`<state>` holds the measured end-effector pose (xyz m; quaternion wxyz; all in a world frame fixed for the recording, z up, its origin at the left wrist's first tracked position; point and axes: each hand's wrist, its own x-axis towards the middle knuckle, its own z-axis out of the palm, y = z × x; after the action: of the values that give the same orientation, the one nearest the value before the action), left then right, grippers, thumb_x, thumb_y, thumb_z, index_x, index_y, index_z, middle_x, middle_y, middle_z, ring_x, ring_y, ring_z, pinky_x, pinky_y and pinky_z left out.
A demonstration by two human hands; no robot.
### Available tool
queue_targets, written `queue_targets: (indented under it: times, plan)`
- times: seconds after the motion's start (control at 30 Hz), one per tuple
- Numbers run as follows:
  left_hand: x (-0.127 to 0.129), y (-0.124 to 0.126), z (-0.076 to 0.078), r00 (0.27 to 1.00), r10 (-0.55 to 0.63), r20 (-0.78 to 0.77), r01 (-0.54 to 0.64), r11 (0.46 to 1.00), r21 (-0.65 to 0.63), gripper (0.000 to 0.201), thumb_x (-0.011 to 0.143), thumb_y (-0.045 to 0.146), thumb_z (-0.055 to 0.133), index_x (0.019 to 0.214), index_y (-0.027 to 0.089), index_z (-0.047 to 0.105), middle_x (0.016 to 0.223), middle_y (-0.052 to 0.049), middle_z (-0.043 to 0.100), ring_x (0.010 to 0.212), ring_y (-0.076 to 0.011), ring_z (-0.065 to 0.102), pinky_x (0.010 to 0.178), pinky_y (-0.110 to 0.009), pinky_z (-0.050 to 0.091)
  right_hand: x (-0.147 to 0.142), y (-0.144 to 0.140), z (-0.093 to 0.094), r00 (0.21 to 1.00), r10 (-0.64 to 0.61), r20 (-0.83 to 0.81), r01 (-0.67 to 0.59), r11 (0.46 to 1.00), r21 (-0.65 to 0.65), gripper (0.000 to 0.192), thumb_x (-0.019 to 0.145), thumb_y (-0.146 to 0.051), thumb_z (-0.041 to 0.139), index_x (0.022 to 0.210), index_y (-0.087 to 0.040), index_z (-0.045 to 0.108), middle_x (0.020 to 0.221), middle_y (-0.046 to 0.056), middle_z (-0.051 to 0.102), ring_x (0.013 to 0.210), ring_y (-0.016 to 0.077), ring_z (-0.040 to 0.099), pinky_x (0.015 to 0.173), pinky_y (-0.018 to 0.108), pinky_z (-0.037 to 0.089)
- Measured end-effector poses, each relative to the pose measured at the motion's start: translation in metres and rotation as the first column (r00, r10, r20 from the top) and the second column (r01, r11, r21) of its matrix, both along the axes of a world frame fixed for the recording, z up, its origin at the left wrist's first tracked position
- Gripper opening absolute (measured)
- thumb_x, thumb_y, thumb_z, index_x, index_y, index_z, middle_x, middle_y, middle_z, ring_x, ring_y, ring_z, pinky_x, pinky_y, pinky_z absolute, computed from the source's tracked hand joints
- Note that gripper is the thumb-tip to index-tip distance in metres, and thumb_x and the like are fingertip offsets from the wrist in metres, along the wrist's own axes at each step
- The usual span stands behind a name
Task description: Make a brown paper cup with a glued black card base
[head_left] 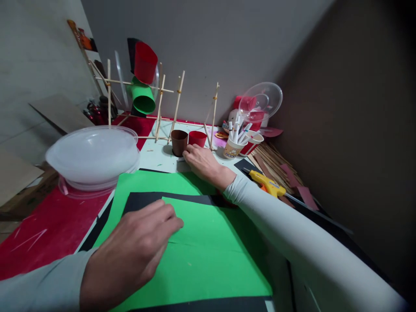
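My left hand rests palm down on a green paper sheet, fingertips at its upper left edge. A black sheet and a second green sheet lie beneath. My right hand reaches forward across the table, its fingers touching the table surface beside a brown cup and a red cup. A small object seems to lie under its fingertips; I cannot tell what it is or whether the hand grips it.
Stacked clear plastic bowls stand at left on a red surface. A wooden stick frame holds red and green paper cylinders. A marker cup, yellow glue gun, wooden sticks and clear bowl sit at right.
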<state>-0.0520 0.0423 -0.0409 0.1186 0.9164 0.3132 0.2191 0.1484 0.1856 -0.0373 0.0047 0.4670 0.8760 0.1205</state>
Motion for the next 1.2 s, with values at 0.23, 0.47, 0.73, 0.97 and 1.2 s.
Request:
queue_targets:
  times: [0.23,0.47,0.73,0.97,1.2]
  plan:
    - [-0.001,-0.018,-0.029,0.959,-0.028,-0.283,0.11,0.955,0.276,0.043,0.092,0.0,0.035,0.114,0.012,0.069,0.111,-0.018,0.074,0.091,-0.0297,0.063,0.077,-0.042,0.049,0.014,-0.059,0.044,0.948,-0.057,-0.315,0.105,0.985,0.138,0.018,0.102,-0.014,0.039,0.117,-0.017,0.05,0.113,0.015,0.069,0.092,0.0234,0.066,0.076,0.036,0.051]
    - [-0.001,-0.054,-0.03,0.938,0.055,-0.343,0.064,0.943,0.328,0.056,0.089,-0.001,0.039,0.141,0.007,0.057,0.14,-0.026,0.064,0.097,-0.0311,0.071,0.072,-0.042,0.048,0.023,-0.17,0.025,-0.101,-0.184,-0.978,-0.056,0.982,-0.179,0.005,0.101,-0.022,0.053,0.101,-0.026,0.051,0.099,0.004,0.065,0.081,0.0165,0.066,0.071,0.031,0.057]
    - [-0.001,-0.074,-0.043,0.935,0.126,-0.333,-0.02,0.952,0.305,0.07,0.094,0.005,0.036,0.162,0.009,0.019,0.144,-0.02,0.062,0.115,-0.0306,0.065,0.097,-0.044,0.039,0.019,-0.208,-0.009,0.111,-0.353,-0.929,-0.179,0.912,-0.368,0.009,0.102,-0.022,0.055,0.106,-0.027,0.062,0.113,0.004,0.069,0.095,0.0158,0.073,0.087,0.028,0.061]
    - [-0.002,-0.081,-0.042,0.929,0.122,-0.35,-0.007,0.95,0.312,0.07,0.095,0.009,0.033,0.162,0.005,0.013,0.14,-0.021,0.065,0.116,-0.0309,0.061,0.096,-0.043,0.033,0.036,-0.214,-0.022,0.822,0.181,-0.539,-0.309,0.938,-0.156,0.043,0.101,-0.009,0.043,0.142,-0.004,0.052,0.148,0.022,0.058,0.143,0.0304,0.051,0.124,0.056,0.032]
    - [-0.002,-0.075,-0.041,0.955,0.059,-0.29,0.091,0.874,0.478,0.055,0.089,0.006,0.042,0.144,0.007,0.05,0.126,-0.024,0.073,0.103,-0.0283,0.065,0.087,-0.04,0.038,0.046,-0.203,-0.02,0.841,0.177,-0.511,-0.307,0.934,-0.181,0.035,0.103,-0.015,0.051,0.137,-0.009,0.058,0.141,0.018,0.065,0.139,0.0217,0.056,0.124,0.045,0.035]
